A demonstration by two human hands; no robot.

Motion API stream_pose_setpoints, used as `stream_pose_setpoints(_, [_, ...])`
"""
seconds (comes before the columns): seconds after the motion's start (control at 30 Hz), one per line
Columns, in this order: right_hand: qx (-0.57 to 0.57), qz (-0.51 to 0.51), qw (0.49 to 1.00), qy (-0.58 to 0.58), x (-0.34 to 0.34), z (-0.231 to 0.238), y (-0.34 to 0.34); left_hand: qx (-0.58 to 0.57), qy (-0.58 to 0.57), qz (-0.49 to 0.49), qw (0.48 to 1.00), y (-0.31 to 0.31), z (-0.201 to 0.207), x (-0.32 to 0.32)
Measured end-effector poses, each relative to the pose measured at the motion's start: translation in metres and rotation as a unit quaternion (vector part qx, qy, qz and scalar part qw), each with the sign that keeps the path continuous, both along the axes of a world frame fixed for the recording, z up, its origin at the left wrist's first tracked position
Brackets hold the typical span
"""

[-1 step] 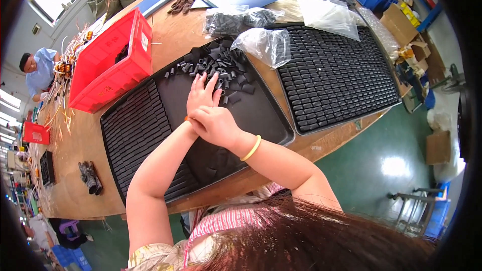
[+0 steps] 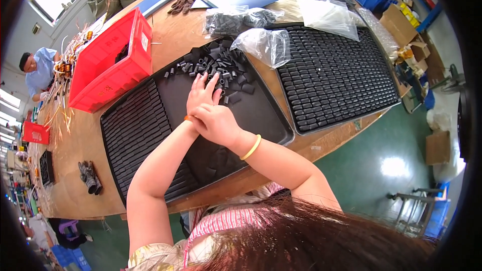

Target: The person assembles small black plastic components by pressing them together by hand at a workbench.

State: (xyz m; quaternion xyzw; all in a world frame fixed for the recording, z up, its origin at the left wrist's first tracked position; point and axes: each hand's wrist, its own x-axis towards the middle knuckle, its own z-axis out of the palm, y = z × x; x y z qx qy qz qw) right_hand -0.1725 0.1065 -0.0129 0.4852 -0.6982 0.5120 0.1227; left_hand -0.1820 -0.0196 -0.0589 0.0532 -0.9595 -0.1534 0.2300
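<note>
My left hand (image 2: 202, 95) lies over the black tray (image 2: 238, 135) with fingers spread, its tips at the near edge of a heap of short black tubes (image 2: 221, 65). Across its wrist comes my right hand (image 2: 219, 124), fingers closed at an orange wristband (image 2: 188, 118) on the left wrist; the fingertips are partly hidden. A yellow band (image 2: 252, 148) circles my right wrist. Tight rows of black tubes (image 2: 138, 120) fill the tray's left part. Scattered tubes and a few flat black pieces lie around the heap.
At right stands a second tray (image 2: 336, 75) full of black tubes, partly under clear plastic bags (image 2: 266, 45). A red bin (image 2: 113, 70) sits to the left, near dark gloves (image 2: 89, 177). Bagged tubes (image 2: 226, 22) lie behind. A co-worker (image 2: 40, 73) is at far left.
</note>
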Motion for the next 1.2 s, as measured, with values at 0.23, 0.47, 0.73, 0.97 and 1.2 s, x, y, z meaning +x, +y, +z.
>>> stream_pose_setpoints(0.23, [-0.042, -0.122, 0.991, -0.043, -0.021, 0.010, 0.006, 0.065, 0.041, 0.001, 0.997, -0.024, 0.044, 0.046])
stream_pose_setpoints(0.47, [0.192, -0.256, 0.941, 0.113, -0.059, 0.000, 0.002, 0.039, -0.151, 0.024, 0.987, -0.001, 0.051, 0.115])
stream_pose_setpoints(0.73, [0.305, -0.220, 0.915, 0.143, -0.074, -0.048, -0.011, 0.076, -0.178, -0.008, 0.981, 0.016, 0.038, 0.107])
stream_pose_setpoints(0.97, [0.252, -0.172, 0.917, 0.255, -0.069, -0.031, 0.000, 0.056, -0.149, -0.015, 0.987, 0.022, 0.035, 0.119])
stream_pose_setpoints(1.2, [0.238, -0.104, 0.935, 0.241, -0.065, -0.024, 0.017, 0.027, -0.171, -0.007, 0.985, 0.027, 0.034, 0.122])
